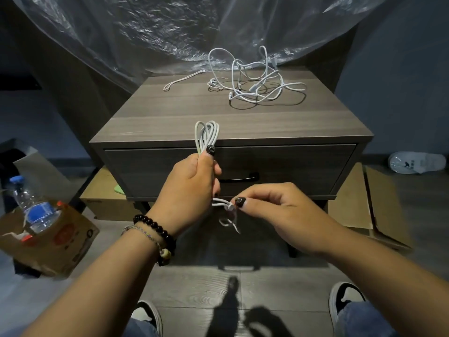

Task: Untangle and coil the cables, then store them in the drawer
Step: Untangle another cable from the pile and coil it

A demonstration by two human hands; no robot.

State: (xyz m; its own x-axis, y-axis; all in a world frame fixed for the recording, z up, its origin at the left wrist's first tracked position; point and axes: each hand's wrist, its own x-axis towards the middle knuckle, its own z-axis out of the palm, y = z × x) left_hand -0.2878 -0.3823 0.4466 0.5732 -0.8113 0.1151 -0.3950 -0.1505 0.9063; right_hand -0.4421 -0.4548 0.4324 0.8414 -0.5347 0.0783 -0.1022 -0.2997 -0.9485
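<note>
Coiled white cable (pixel 206 133) standing upright in front of the nightstand's closed drawer (pixel 279 164), being gripped at its lower part by the left hand (pixel 187 188), fingers clenched round the bundle and thumb pressing along it; loose tail (pixel 224 205) of the same cable being pinched between thumb and forefinger of the right hand (pixel 272 210). Lying on the nightstand top (pixel 170 113): tangled white cables (pixel 255 81) toward the back right, and a short pale cable (pixel 182 80) apart at the back left. Surrounding on the floor: water bottle (pixel 31 205) sitting in a cardboard box (pixel 60 242) at left, flattened cardboard (pixel 364 200) at right.

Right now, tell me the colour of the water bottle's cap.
Blue cap, seen in the head view.
</note>
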